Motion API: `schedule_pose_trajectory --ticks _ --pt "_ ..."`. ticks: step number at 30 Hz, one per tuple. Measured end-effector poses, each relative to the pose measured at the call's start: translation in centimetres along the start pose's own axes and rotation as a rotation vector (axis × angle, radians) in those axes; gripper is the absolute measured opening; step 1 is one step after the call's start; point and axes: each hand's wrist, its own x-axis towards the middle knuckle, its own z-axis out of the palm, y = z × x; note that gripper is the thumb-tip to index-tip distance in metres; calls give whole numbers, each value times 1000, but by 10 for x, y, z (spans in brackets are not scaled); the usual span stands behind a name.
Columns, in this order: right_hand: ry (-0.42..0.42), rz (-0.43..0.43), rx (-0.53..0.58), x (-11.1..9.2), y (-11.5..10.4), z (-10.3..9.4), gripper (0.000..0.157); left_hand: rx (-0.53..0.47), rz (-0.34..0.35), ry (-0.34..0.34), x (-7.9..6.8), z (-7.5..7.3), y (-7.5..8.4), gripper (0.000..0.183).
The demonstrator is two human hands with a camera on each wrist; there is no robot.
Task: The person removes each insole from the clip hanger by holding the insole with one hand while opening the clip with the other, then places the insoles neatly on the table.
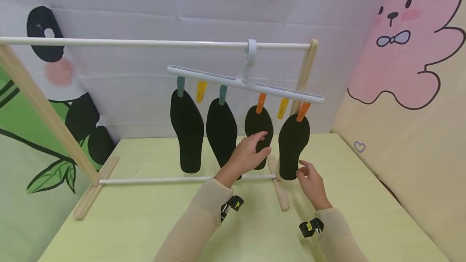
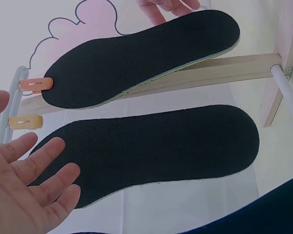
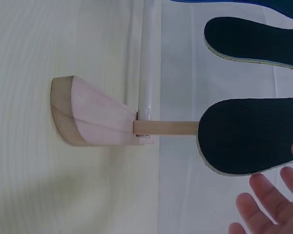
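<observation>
Several black insoles hang from a pale blue clip hanger (image 1: 233, 81) that tilts down to the right. An orange clip (image 1: 303, 112) holds the rightmost insole (image 1: 291, 144); another orange clip (image 1: 261, 103) holds the insole (image 1: 259, 122) beside it. My left hand (image 1: 249, 151) is in front of that second insole, fingers spread and relaxed, partly covering it. In the left wrist view its fingers (image 2: 49, 153) overlap the insole's clipped end. My right hand (image 1: 311, 181) is at the lower right edge of the rightmost insole, fingers loosely bent, with fingertips (image 3: 259, 180) right at the edge.
The hanger hooks over the white top rail (image 1: 145, 43) of a wooden-ended rack. Two more insoles (image 1: 187, 132) hang at the left from teal clips (image 1: 180, 86). Yellow clips (image 1: 201, 91) hang between insoles. The rack's wooden foot (image 1: 280, 191) stands on the pale table (image 1: 145, 213).
</observation>
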Motion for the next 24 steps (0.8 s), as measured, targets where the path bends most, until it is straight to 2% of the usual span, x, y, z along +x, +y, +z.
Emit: schedule_pose_trajectory --ticks 8,19,24 --pt "-2 -33 17 -2 -1 4 30 26 0 -3 3 -3 6 51" --pt "10 -51 28 -5 0 5 24 55 47 -5 8 -4 16 51" --pt "-44 -60 96 -6 1 8 15 60 53 -1 9 -5 17 52"
